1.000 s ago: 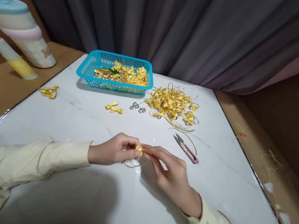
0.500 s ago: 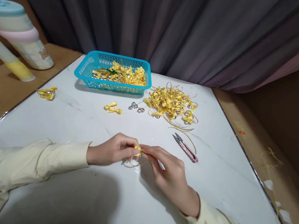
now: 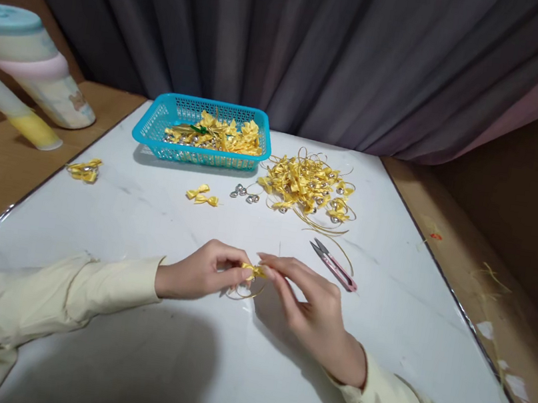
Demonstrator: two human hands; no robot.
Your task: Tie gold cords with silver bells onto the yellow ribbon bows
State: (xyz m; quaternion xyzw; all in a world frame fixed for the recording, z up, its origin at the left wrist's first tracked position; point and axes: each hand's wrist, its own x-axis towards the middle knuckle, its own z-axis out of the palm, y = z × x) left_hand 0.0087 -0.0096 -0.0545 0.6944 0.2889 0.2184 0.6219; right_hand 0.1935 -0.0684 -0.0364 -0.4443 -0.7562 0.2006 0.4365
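Note:
Over the middle of the white table, my left hand (image 3: 210, 272) pinches the left end of a small yellow ribbon bow (image 3: 254, 271). My right hand (image 3: 313, 309) is closed at the bow's other end, thumb tip against it. A thin needle-like line (image 3: 279, 249) stands up just behind the right fingers; whether they hold it is hard to tell. A tiny silvery bell and a loop of gold cord (image 3: 248, 297) hang under the bow. Pink-handled thread snips (image 3: 335, 265) lie right of my right hand.
Beyond my hands lie two loose yellow bows (image 3: 203, 196), several silver bells (image 3: 244, 193) and a heap of bows with gold cords (image 3: 305, 183). A blue basket (image 3: 200, 154) holds more bows and bells. At left stand a tumbler (image 3: 49, 78) and a thread spool (image 3: 23, 118).
My right fingers have shifted slightly right and spread a little, uncovering the bow's right side. A thin upright line now shows behind them. My left hand stays nearly still.

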